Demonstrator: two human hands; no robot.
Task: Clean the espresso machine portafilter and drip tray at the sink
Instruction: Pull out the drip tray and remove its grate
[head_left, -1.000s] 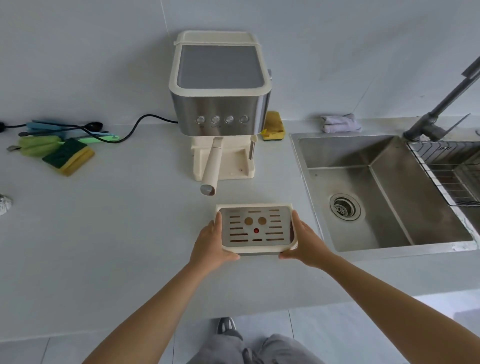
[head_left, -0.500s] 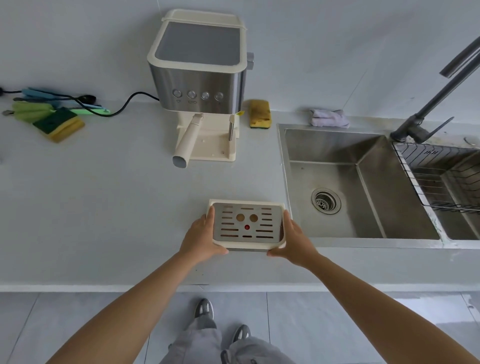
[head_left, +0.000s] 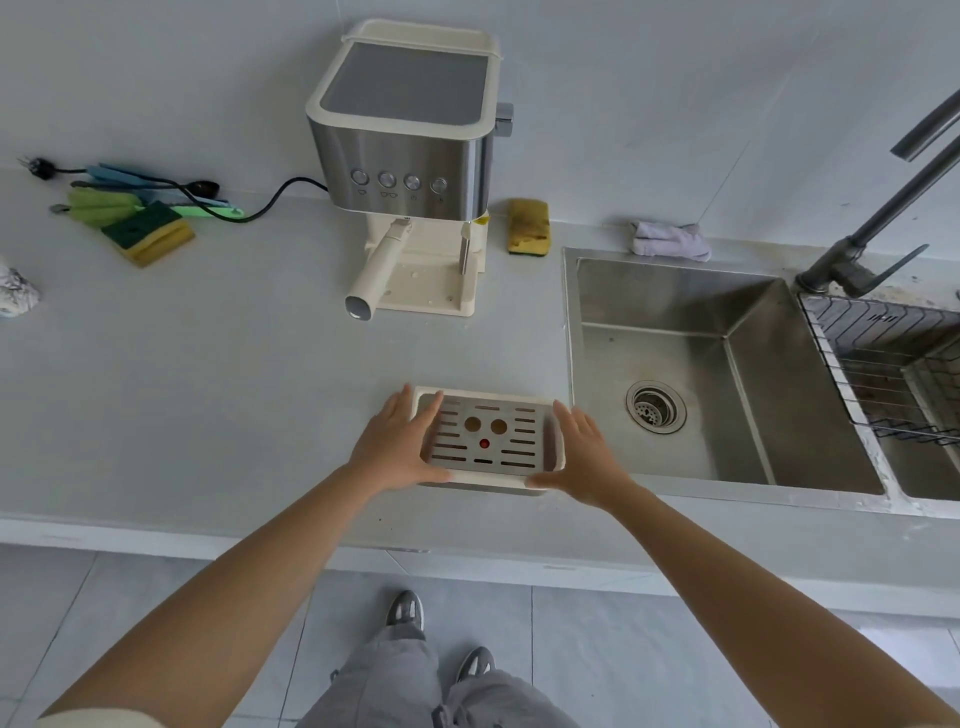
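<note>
The cream drip tray (head_left: 488, 441), with its slotted metal grate and red float, sits low over the counter's front, just left of the steel sink (head_left: 675, 296). My left hand (head_left: 395, 447) presses its left side and my right hand (head_left: 582, 457) its right side, fingers stretched along the edges and thumbs at the front. The espresso machine (head_left: 405, 140) stands at the back wall. Its cream-handled portafilter (head_left: 376, 275) is still locked in and points toward me over the machine's bare base.
A yellow sponge (head_left: 529, 227) and a crumpled cloth (head_left: 670, 240) lie behind the sink. A green-yellow sponge (head_left: 149, 234), brushes and the power cord (head_left: 270, 200) are at the back left. The faucet (head_left: 883, 208) and a wire rack (head_left: 883, 364) stand at the right.
Both hands have carried the tray away from the machine toward the counter's front and the sink. My fingers, curled around it before, are now stretched straighter along its sides.
</note>
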